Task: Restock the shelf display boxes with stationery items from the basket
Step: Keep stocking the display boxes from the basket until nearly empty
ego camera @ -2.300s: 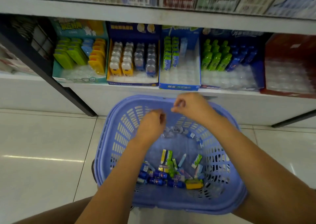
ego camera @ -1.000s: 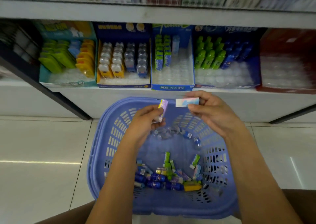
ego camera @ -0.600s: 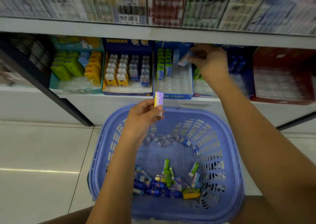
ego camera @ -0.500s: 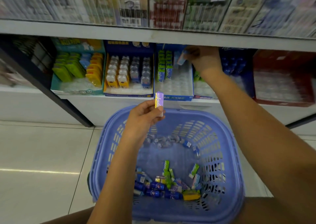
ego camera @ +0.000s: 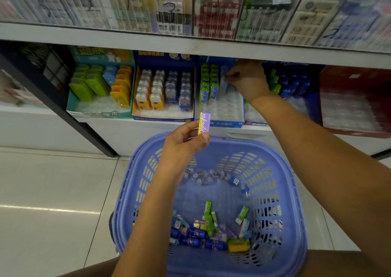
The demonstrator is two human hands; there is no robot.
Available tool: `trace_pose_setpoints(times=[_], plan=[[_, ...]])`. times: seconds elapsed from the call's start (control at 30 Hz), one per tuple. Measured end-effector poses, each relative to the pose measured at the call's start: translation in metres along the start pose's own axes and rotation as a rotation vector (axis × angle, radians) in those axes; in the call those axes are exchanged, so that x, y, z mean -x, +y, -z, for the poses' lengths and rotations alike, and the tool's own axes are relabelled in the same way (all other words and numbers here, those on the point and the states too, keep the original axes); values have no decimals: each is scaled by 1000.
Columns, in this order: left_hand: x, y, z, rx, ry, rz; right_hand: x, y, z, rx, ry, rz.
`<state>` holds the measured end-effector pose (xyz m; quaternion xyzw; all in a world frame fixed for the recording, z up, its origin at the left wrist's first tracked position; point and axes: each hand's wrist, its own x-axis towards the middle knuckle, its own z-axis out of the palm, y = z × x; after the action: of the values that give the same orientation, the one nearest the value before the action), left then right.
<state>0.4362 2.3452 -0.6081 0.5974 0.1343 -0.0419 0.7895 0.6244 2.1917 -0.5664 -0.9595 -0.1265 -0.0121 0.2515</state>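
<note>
Basket [ego camera: 294, 192], both hands occupied.
Left hand [ego camera: 182, 143] fingers clamp a purple eraser [ego camera: 204, 122] at its 11 o'clock; right hand [ego camera: 247, 82], at 12, pinches a mostly hidden pale-blue item [ego camera: 225, 77] in the display box [ego camera: 224, 124].

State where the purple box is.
Head view, centre: the left hand pinches the purple box above the basket's far rim, in front of the blue display box.
</note>
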Motion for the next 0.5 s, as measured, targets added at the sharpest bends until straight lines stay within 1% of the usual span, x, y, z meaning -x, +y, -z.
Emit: trace_pose_setpoints(times=[0.07,0.1,0.13,0.17,0.2,0.23,0.27,0.3,0.33,0.43,0.5], plan=[[-1,2,-2,-38,41,-22,5,-6,4,30,8,-25],[-3,3,-4,-68,70,-42,12,-10,6,1,36,-25],[-4,4,-5,-102,97,-65,22,-13,9,-107,38,-34],[-7,6,-7,-140,118,-88,37,-18,14,-282,-23,-49],[-9,8,-10,-184,128,-114,53,-22,17,-467,-145,-52],[-11,11,-13,-232,129,-145,69,-24,20,-582,-269,-22],[-13,14,-16,-279,124,-185,80,-24,22,-622,-334,27],[-16,16,-20,-324,115,-229,87,-23,22,-641,-335,58],[-18,17,-25,-366,106,-271,89,-22,24,-655,-285,66],[-26,16,-35,-544,63,-356,78,-15,30,-673,-41,20],[-34,10,-38,-815,-21,-368,61,-7,32,-549,156,-7]])
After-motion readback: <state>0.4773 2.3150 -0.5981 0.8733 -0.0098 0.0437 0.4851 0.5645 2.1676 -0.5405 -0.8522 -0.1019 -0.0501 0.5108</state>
